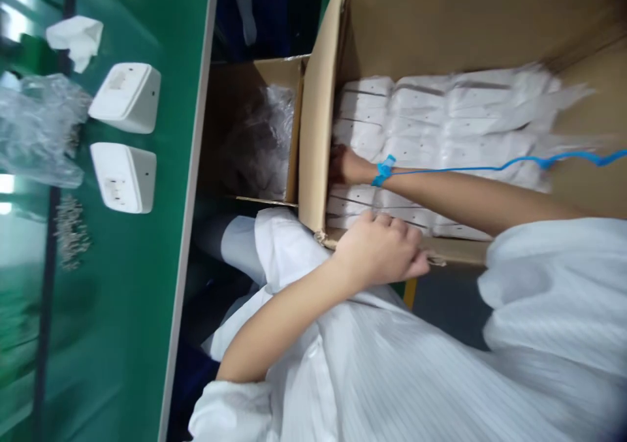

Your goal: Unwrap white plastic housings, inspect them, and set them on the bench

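Observation:
My left hand (385, 249) is closed over the near edge of a large cardboard box (313, 135), fingers curled at the rim. Deep inside that box, my right hand (345, 166) reaches to the left wall, among rows of white plastic housings (421, 106) wrapped in clear bags. Its fingers are in shadow and blurred, so what they touch is hidden. A blue wrist strap (385, 170) with a coiled cord circles my right wrist. On the green table lie two white wedge-shaped housings (127, 96), apart from both hands.
Beside the large box stands a smaller cardboard box (294, 148) holding crumpled clear plastic (274, 122). The green table (132, 298) carries a clear bag (42, 128), a pile of small screws (72, 233) and a crumpled white piece (78, 37). Its pale edge runs along the left.

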Available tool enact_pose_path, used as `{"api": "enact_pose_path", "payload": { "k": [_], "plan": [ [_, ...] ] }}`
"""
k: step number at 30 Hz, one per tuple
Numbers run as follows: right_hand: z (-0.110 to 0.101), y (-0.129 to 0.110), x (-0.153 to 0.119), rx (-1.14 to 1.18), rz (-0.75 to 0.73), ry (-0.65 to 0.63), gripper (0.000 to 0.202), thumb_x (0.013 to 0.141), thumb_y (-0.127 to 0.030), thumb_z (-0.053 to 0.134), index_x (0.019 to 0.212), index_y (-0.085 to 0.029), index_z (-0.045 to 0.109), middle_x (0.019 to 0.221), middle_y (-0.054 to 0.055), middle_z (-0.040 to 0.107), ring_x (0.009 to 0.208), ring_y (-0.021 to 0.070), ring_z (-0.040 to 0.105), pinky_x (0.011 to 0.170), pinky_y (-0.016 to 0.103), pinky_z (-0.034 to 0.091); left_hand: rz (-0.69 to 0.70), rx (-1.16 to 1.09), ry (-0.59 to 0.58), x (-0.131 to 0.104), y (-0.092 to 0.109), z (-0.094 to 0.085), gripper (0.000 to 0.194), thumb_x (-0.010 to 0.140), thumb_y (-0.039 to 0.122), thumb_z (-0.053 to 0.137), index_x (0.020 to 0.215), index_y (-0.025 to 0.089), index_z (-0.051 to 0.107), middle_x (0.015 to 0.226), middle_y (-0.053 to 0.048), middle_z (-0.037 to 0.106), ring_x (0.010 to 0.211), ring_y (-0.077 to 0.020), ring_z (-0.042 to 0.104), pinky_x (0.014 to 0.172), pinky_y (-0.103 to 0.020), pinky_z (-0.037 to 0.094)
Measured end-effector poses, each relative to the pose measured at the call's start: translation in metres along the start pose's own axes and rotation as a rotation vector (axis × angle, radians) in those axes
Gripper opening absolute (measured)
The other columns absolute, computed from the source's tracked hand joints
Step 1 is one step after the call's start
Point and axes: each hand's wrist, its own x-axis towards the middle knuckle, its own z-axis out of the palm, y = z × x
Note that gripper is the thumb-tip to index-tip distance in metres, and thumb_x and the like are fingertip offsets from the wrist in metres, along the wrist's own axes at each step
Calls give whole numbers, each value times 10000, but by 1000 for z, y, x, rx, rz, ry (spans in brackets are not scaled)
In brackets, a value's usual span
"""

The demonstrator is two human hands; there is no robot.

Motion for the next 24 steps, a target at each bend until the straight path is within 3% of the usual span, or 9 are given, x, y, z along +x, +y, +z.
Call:
{"api": "enact_pose_path", "payload": {
  "k": [5, 10, 15, 18, 20, 22, 24],
  "plan": [
    [-22, 9, -9, 28, -13, -19, 122, 723, -191, 743, 634, -199, 660, 702, 17, 690, 799, 191, 541, 836, 333, 406, -102, -5, 28, -15, -7, -3, 438, 1029, 542, 440, 999, 147, 627, 959, -118, 683, 919, -289, 650, 781, -425, 406],
    [-65, -19, -48, 86, 125, 58, 131, 885, -280, 616, 784, -196, 629, 739, -2, 689, 654, 158, 539, 643, 291, 361, -111, 19, 87, -12, -4, 2, 399, 1034, 492, 427, 989, 146, 621, 954, -128, 674, 940, -299, 635, 806, -431, 387],
    [-81, -42, -61, 31, 168, 250, 116, 865, -226, 641, 784, -187, 567, 698, -6, 614, 716, 161, 562, 685, 293, 376, -113, 33, 83, -12, -4, 1, 414, 1040, 504, 421, 979, 146, 620, 948, -121, 686, 935, -290, 636, 809, -421, 377],
    [-82, -57, -54, 141, 113, 346, 148, 914, -304, 657, 905, -201, 551, 723, -21, 593, 712, 153, 573, 699, 295, 428, -117, 46, 94, -14, -4, 1, 407, 1043, 499, 417, 974, 151, 614, 937, -114, 686, 934, -291, 636, 806, -424, 374],
    [-91, -77, -52, 306, 34, 468, 199, 962, -396, 632, 947, -227, 526, 718, -44, 534, 628, 124, 522, 654, 285, 458, -117, 54, 107, -15, -3, 3, 409, 1048, 498, 406, 966, 155, 612, 921, -110, 680, 929, -289, 632, 798, -421, 370],
    [-110, -105, -55, 477, -104, 738, 195, 997, -429, 591, 952, -254, 519, 764, -51, 488, 544, 88, 432, 579, 261, 452, -110, 63, 117, -16, -2, 5, 407, 1053, 488, 394, 961, 157, 614, 911, -109, 673, 926, -286, 626, 795, -420, 365],
    [-136, -133, -66, 459, -255, 1016, 157, 1004, -428, 597, 977, -275, 572, 833, -41, 496, 542, 72, 418, 576, 253, 454, -98, 66, 119, -16, -1, 6, 405, 1059, 473, 387, 953, 158, 620, 904, -111, 669, 919, -281, 619, 796, -422, 359]
  ]
}}
